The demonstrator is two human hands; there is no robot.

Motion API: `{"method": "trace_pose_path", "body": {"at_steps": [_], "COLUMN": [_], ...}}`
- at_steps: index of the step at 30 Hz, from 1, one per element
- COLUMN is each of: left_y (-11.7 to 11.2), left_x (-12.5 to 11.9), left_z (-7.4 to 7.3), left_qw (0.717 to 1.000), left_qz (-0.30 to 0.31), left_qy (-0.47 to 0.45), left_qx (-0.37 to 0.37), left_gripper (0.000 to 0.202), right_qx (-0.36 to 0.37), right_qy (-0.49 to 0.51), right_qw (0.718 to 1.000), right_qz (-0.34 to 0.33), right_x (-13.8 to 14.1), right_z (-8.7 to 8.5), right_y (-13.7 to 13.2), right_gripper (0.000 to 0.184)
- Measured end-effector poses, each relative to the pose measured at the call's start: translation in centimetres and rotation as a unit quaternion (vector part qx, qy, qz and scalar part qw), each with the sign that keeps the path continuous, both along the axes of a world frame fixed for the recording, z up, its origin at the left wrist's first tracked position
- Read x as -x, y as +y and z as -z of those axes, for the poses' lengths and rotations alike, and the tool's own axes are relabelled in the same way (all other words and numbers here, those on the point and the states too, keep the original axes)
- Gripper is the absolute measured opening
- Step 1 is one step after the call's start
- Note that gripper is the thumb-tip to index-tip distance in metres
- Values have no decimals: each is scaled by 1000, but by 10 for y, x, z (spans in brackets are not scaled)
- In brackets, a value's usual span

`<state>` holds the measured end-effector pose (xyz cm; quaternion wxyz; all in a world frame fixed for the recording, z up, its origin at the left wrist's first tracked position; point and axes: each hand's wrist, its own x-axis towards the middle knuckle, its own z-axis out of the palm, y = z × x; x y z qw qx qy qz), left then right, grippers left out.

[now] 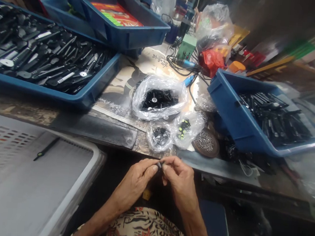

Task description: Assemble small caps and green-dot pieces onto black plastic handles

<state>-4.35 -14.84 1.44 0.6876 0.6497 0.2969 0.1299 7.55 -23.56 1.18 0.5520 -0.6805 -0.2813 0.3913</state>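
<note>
My left hand [134, 182] and my right hand [179, 182] meet in front of the bench edge, and their fingertips pinch a small black plastic part [159, 165] between them. Most of that part is hidden by my fingers. Nearest my hands, on the bench, lie a small clear plastic bag of black bits [159, 136] and a bag of black pieces with green spots [184, 129]. Behind them sits a larger clear bag of black parts with round centres [156, 97]. A round brown dish of tiny metal pins [205, 143] lies to the right.
A blue tray of black knife-like handles [94, 86] fills the left bench, and another tilted blue tray [225, 98] sits right. A white crate [96, 156] holding one black handle [46, 148] stands at my left. Cables, a green box and plastic bags crowd the back.
</note>
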Motion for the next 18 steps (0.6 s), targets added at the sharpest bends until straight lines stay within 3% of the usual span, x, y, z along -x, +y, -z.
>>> {"method": "trace_pose_path", "body": {"at_steps": [5,9,13,18], "left_y": [1,3,2,0], "left_x": [1,2,3,2], "left_z": [0,0,4,6], "left_qw": [1000,998,993,992], "left_qz": [9,15,4,-21], "left_qy": [0,-14,-43,-42], "left_qx": [4,58,110,117], "left_gripper": [27,25,20,15], "right_qx": [-7,-18,-31,-45], "right_qy": [-24,-29,-22,-8], "right_qw": [1000,999,999,998], "right_qz": [-1,-7,-25,-44], "right_x": [2,2,0,-1], "right_z": [4,5,5,4], "right_y": [-2,-3,-5,-6], "right_gripper": [10,11,9,8]}}
